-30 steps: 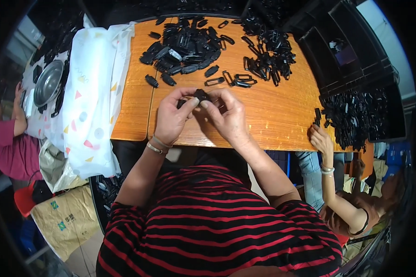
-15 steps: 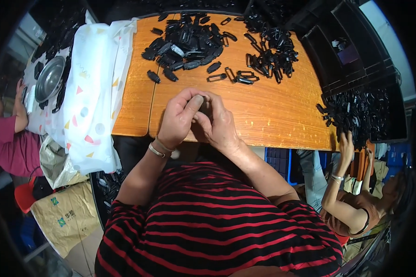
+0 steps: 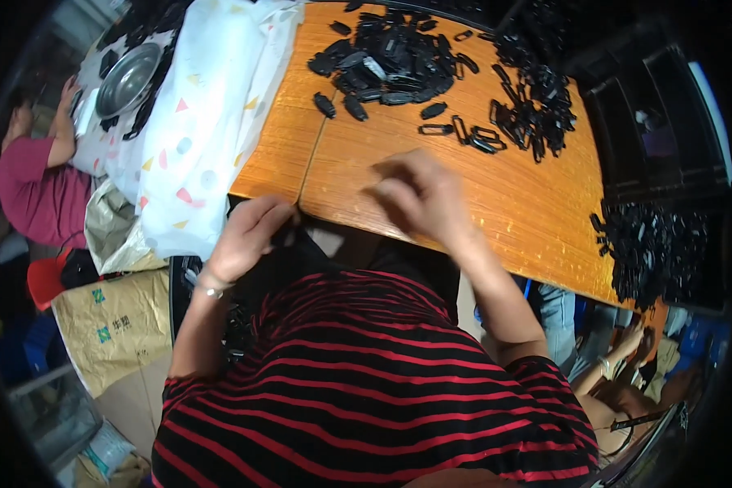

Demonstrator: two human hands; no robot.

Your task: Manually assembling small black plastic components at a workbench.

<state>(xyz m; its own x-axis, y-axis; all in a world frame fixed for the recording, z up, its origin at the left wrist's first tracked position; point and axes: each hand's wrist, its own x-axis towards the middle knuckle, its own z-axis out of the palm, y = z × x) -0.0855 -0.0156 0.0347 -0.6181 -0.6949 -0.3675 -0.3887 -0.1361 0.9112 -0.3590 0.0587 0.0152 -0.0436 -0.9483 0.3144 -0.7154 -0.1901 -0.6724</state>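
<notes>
My left hand (image 3: pixel 250 237) hangs at the table's front edge, left of my body, with its fingers pinched together. Something small and dark shows under its fingertips, too unclear to name. Over the front of the wooden table (image 3: pixel 350 167), my right hand (image 3: pixel 427 202) is smeared by motion, so its fingers and anything in them cannot be read. Beyond the hands lies a heap of black oval plastic parts (image 3: pixel 394 69). To its right is a pile of black open rectangular frames (image 3: pixel 537 110), with several loose frames (image 3: pixel 437 129) nearer to me.
White patterned sheeting (image 3: pixel 195 114) covers the left side, beside a metal bowl (image 3: pixel 128 81). A black bin (image 3: pixel 699 276) at the right holds many small black parts (image 3: pixel 655 244). One person (image 3: pixel 37 191) sits at far left; another person's arm (image 3: pixel 614 358) shows at lower right.
My hands, together over the table half a second ago, are now apart. The left went down and left to the table edge. The view has shifted, and the right-hand co-worker's hand has left the black parts.
</notes>
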